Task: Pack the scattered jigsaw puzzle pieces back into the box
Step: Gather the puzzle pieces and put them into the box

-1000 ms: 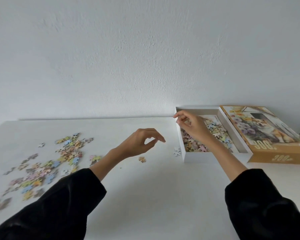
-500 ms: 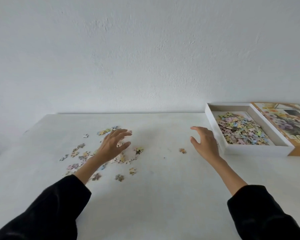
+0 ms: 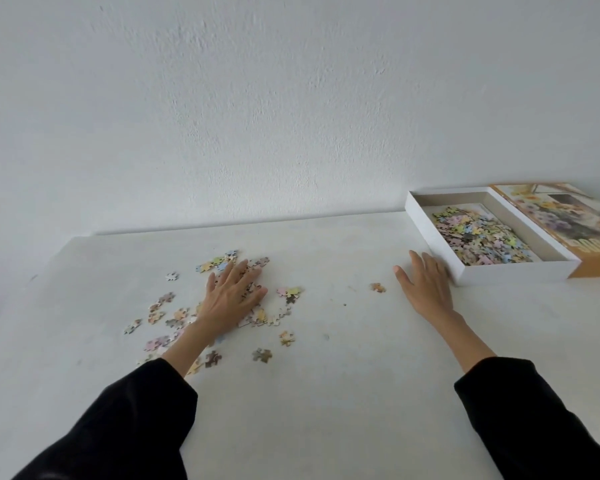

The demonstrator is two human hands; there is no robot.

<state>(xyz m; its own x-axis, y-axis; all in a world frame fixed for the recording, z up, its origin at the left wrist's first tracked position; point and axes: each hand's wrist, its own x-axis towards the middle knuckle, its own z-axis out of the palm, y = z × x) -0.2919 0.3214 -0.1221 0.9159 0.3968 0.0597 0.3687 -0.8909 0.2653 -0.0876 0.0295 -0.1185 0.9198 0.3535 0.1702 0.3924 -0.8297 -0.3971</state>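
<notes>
Scattered pastel jigsaw pieces (image 3: 174, 315) lie on the white table (image 3: 326, 393), left of centre. My left hand (image 3: 234, 296) rests flat on top of them with straight, spread fingers. The white box bottom (image 3: 430, 233) at the right holds a heap of pieces (image 3: 482, 237). My right hand (image 3: 426, 285) lies open on the table just left of the box's near corner, holding nothing. A single orange piece (image 3: 378, 287) lies between my two hands.
The box lid (image 3: 568, 216), printed with flowers and a dog, lies against the box's right side. A plain white wall rises behind the table. The table's left edge falls away at the far left.
My right hand has left the box and come down beside it. My left hand has swung left and settled flat onto the scattered pieces. The view has turned left.
</notes>
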